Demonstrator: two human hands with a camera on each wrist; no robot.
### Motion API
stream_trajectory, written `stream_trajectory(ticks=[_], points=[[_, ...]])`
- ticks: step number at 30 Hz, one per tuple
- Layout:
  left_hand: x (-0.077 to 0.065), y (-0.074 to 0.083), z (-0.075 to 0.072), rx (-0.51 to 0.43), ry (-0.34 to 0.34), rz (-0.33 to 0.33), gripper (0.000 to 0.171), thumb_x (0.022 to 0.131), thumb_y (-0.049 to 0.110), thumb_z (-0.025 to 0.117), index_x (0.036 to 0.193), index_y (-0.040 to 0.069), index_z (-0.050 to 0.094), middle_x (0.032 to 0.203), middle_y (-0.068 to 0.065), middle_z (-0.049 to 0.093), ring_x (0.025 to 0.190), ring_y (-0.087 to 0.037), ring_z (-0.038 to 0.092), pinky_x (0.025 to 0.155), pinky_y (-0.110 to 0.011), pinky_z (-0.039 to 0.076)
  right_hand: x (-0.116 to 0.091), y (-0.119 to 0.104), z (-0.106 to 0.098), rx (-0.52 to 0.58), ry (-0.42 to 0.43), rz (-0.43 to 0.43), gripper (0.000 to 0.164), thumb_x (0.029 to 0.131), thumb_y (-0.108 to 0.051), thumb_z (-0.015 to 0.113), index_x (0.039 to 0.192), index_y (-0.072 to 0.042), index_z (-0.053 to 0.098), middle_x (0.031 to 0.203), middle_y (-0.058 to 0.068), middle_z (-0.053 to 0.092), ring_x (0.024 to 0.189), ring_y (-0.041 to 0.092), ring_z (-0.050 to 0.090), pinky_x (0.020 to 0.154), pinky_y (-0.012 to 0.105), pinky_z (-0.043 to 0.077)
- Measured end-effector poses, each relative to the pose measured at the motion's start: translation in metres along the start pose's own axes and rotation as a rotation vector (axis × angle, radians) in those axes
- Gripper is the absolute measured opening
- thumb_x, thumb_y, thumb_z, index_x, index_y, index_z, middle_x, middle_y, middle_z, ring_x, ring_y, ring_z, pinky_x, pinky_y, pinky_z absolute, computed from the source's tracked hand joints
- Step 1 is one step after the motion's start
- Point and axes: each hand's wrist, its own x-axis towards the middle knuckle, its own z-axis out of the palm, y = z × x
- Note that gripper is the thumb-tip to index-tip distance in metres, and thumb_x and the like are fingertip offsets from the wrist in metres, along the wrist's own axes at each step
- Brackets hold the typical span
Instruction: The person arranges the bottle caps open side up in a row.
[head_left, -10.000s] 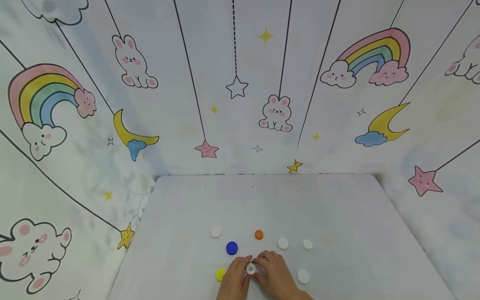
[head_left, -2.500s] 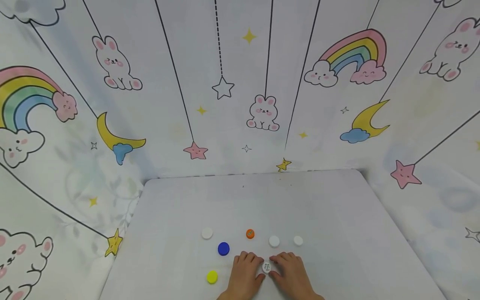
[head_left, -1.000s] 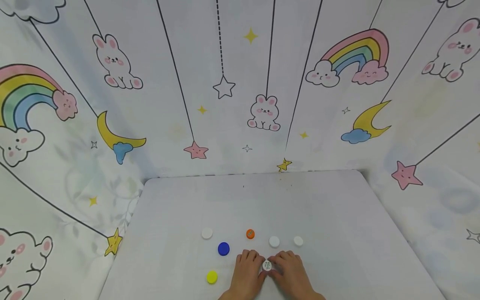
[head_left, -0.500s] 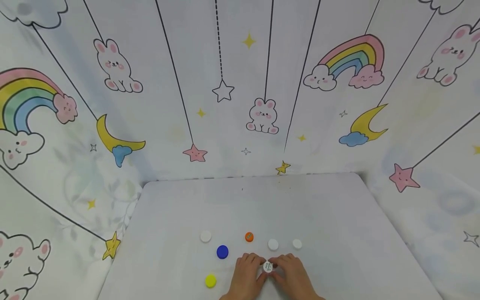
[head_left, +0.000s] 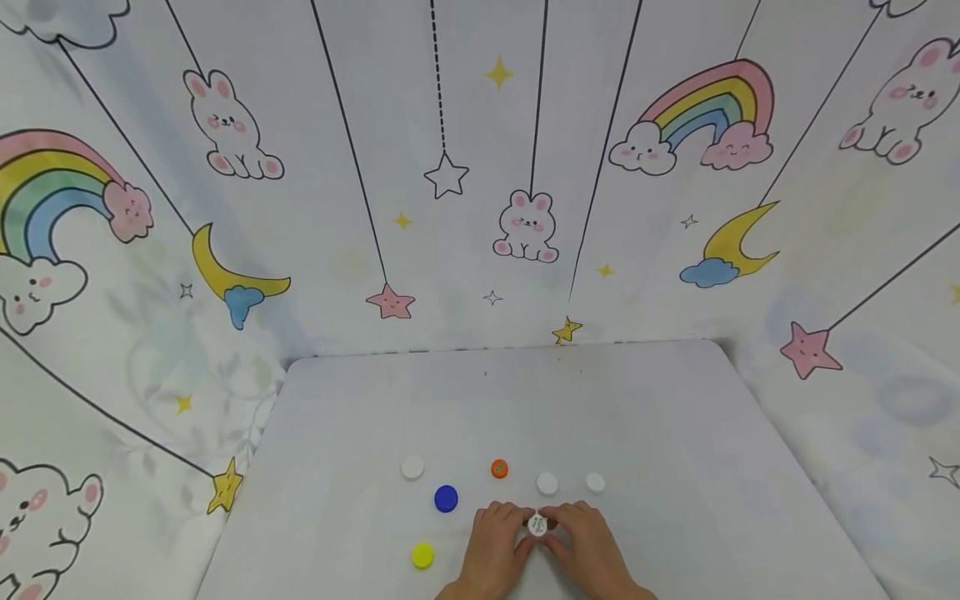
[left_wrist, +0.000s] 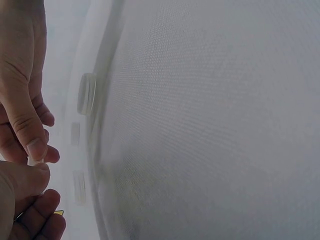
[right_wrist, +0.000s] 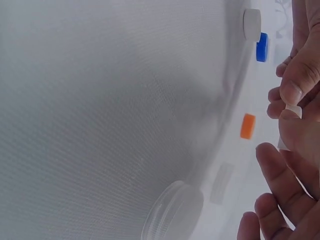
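My left hand [head_left: 491, 546] and right hand [head_left: 588, 546] meet above the near part of the white table, low in the head view. Between their fingertips they pinch a small white cap [head_left: 537, 525] with dark print on its upward face. Both wrist views show the two thumb tips meeting at a sliver of white [right_wrist: 294, 109]; the fingers hide the rest. Left of my left hand lie a yellow cap [head_left: 423, 556] and a blue cap [head_left: 446, 499]. Beyond the hands sit an orange cap [head_left: 499, 468] and two white caps, one [head_left: 547, 483] nearer the middle.
Another white cap [head_left: 412, 467] lies at the far left of the group, and the rightmost white cap [head_left: 596, 482] is just beyond my right hand. Behind the table [head_left: 480, 417] stand walls of printed cloth [head_left: 345, 167] with rabbits, rainbows and stars.
Ten seconds ago the held white piece showed a grey centre, and a white cap lay right of my right hand, no longer visible. Lately the printed cap has shifted slightly away from me.
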Motion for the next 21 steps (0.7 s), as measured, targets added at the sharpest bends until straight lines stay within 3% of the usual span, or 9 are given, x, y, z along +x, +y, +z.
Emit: stream_trajectory(ticks=[7, 17, 21], points=[[0.0013, 0.0001, -0.0014, -0.021, 0.003, -0.001, 0.031, 0.086, 0.023, 0.075, 0.116, 0.019, 0.068, 0.099, 0.013, 0.065, 0.091, -0.005, 0.055, 0.074, -0.024, 0.039, 0.0010, -0.0012, -0.0008, 0.029, 0.005, 0.014, 0.042, 0.068, -0.018, 0.088, 0.106, -0.024, 0.071, 0.087, -0.025, 0.061, 0.079, -0.002, 0.052, 0.071, 0.026, 0.046], [-0.0008, -0.0012, -0.0004, -0.086, 0.047, 0.022, 0.030, 0.086, 0.019, 0.074, 0.115, 0.015, 0.070, 0.096, 0.014, 0.068, 0.086, -0.003, 0.056, 0.068, -0.020, 0.038, -0.0019, -0.0016, 0.0009, 0.078, 0.028, 0.008, 0.033, 0.075, -0.015, 0.083, 0.105, -0.022, 0.072, 0.087, -0.023, 0.062, 0.076, -0.002, 0.051, 0.065, 0.022, 0.044], [-0.0001, -0.0007, -0.0001, -0.156, 0.023, -0.031, 0.028, 0.088, 0.021, 0.072, 0.116, 0.015, 0.071, 0.097, 0.015, 0.069, 0.086, 0.000, 0.056, 0.070, -0.021, 0.041, -0.0032, -0.0008, 0.0017, 0.120, 0.047, -0.011, 0.027, 0.080, -0.015, 0.080, 0.105, -0.022, 0.072, 0.086, -0.019, 0.064, 0.076, -0.004, 0.052, 0.064, 0.021, 0.045]])
